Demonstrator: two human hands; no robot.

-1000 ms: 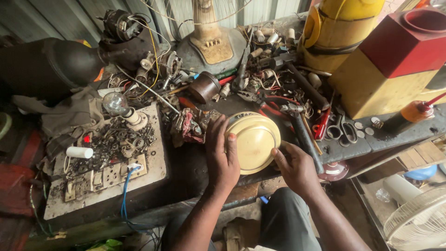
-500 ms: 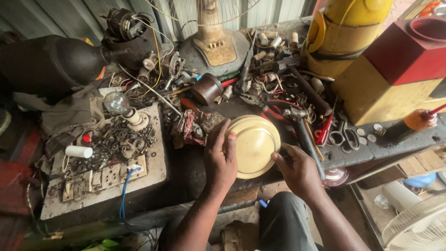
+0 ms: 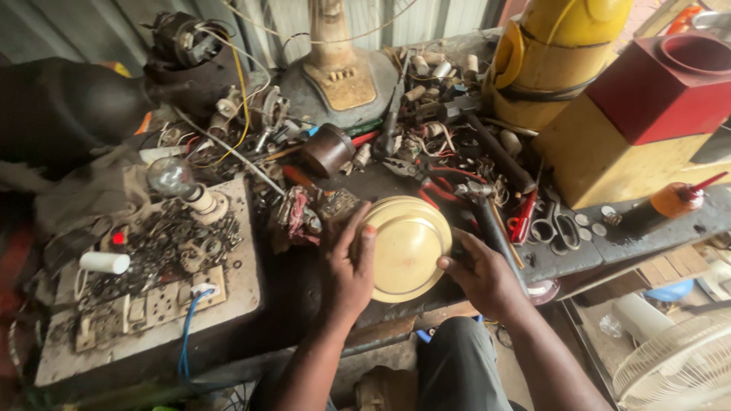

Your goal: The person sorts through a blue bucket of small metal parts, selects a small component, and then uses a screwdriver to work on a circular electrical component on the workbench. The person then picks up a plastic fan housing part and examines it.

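While both hands grip it, the round cream plastic cover [image 3: 407,247] sits at the cluttered tabletop's [image 3: 304,304] front edge. Left hand [image 3: 348,270] fingers curl over its left rim; right hand [image 3: 481,275] fingers pinch its right rim. Hammer [image 3: 487,217] just beside.

A light bulb [image 3: 169,176] stands on a board of switches [image 3: 145,304]. Scissors [image 3: 554,225] lie near an orange bottle [image 3: 670,202], under a red box [image 3: 662,87].
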